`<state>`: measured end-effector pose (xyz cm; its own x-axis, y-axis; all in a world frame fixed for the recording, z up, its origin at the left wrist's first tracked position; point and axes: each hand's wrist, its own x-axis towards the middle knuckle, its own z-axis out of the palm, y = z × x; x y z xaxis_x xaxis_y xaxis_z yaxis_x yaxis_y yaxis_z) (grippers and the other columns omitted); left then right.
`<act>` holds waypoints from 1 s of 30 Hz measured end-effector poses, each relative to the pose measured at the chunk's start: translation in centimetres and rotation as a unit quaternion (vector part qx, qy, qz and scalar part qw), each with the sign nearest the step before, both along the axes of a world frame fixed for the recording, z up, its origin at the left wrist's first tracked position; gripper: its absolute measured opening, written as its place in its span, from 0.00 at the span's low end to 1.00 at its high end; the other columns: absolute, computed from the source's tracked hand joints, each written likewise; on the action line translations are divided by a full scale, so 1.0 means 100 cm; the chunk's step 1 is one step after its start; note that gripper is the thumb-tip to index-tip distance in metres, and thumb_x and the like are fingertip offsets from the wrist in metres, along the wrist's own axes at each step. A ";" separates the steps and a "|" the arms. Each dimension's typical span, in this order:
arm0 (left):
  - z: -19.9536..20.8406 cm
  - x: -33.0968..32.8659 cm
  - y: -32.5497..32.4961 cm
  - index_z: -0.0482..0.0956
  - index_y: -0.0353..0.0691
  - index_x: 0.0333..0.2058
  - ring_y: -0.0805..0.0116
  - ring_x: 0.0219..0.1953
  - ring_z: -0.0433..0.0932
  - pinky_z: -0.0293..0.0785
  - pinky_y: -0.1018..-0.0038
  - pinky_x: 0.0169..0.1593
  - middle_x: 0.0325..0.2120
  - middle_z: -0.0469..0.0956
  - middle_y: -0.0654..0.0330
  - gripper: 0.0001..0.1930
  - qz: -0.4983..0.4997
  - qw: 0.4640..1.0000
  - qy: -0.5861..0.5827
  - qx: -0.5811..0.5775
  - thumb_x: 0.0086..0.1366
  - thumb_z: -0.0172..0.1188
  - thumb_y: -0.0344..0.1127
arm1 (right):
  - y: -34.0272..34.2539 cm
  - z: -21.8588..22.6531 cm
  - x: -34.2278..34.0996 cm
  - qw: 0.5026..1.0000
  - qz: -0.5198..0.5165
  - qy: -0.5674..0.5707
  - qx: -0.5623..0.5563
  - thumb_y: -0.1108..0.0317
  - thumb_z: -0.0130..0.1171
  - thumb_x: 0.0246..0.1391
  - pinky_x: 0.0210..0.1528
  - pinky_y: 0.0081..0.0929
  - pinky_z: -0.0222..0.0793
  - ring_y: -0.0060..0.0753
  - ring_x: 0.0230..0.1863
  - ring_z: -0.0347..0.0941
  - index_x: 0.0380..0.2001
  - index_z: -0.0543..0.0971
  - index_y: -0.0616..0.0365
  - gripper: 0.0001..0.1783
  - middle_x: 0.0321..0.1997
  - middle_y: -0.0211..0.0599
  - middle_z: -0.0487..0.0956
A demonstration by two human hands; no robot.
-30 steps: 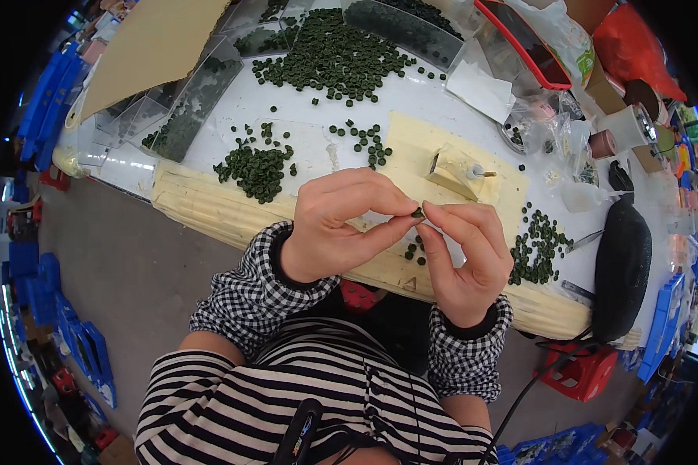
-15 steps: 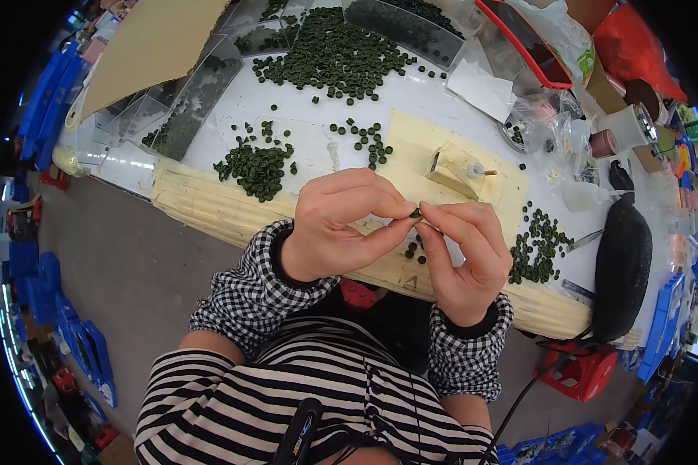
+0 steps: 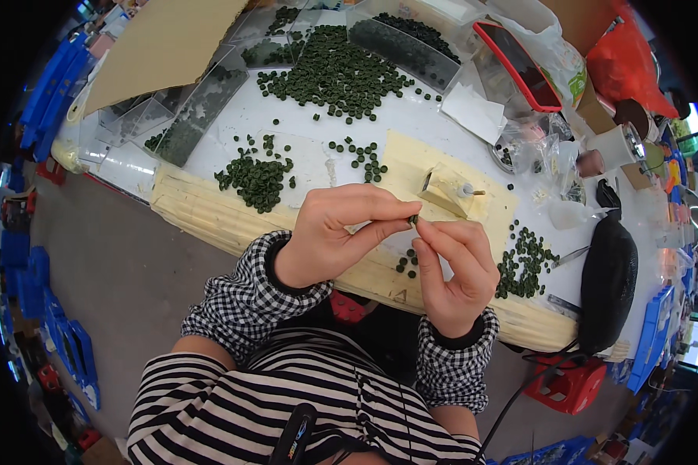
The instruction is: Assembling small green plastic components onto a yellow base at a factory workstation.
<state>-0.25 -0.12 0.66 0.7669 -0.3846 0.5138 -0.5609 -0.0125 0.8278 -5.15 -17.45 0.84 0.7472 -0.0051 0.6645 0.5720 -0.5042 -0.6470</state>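
Note:
A small dark green round piece (image 3: 413, 220) is pinched between the thumb and forefinger of my left hand (image 3: 329, 229). From the other side, my right hand (image 3: 464, 267) has its bent fingertips at the same piece, the forefinger touching it and the thumb just below. The piece is mostly covered by fingers. Under the hands, several similar pieces (image 3: 407, 263) lie near the table's front edge. Just beyond them a cream-coloured block with a small metal shaft (image 3: 451, 192) stands on a yellowish sheet (image 3: 399, 159).
Green pieces lie in a large heap (image 3: 329, 74), a smaller left heap (image 3: 256, 182) and a right pile (image 3: 523, 263). Clear trays (image 3: 202, 108), a cardboard sheet (image 3: 159, 50) and a red-cased phone (image 3: 520, 66) surround them. A black pouch (image 3: 609, 279) and tweezers (image 3: 570, 257) lie right.
The view has shifted slightly. Both hands remain together around the small piece, which has tilted, and the right thumb and fingers have moved a little lower against it.

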 end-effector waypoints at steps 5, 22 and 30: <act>-0.001 0.000 0.001 0.83 0.33 0.43 0.69 0.34 0.81 0.75 0.78 0.37 0.33 0.83 0.56 0.14 -0.022 0.999 0.035 -0.020 0.57 0.62 0.19 | 0.000 0.000 0.000 1.000 0.000 -0.007 -0.004 0.83 0.68 0.38 0.34 0.26 0.68 0.34 0.31 0.72 0.37 0.84 0.62 0.17 0.32 0.36 0.80; -0.002 -0.002 0.002 0.83 0.30 0.40 0.69 0.36 0.80 0.75 0.78 0.40 0.32 0.82 0.55 0.12 -0.033 0.994 0.080 -0.061 0.56 0.64 0.18 | 0.001 0.001 0.000 1.000 -0.001 -0.018 -0.018 0.83 0.68 0.39 0.35 0.25 0.69 0.34 0.32 0.73 0.38 0.84 0.61 0.18 0.33 0.35 0.80; -0.005 0.001 -0.002 0.82 0.33 0.38 0.73 0.29 0.78 0.74 0.79 0.34 0.30 0.80 0.58 0.10 0.131 0.986 0.035 0.096 0.56 0.64 0.21 | -0.005 -0.004 -0.010 0.993 -0.098 -0.032 0.062 0.84 0.62 0.46 0.37 0.22 0.69 0.31 0.33 0.74 0.39 0.83 0.65 0.14 0.34 0.40 0.79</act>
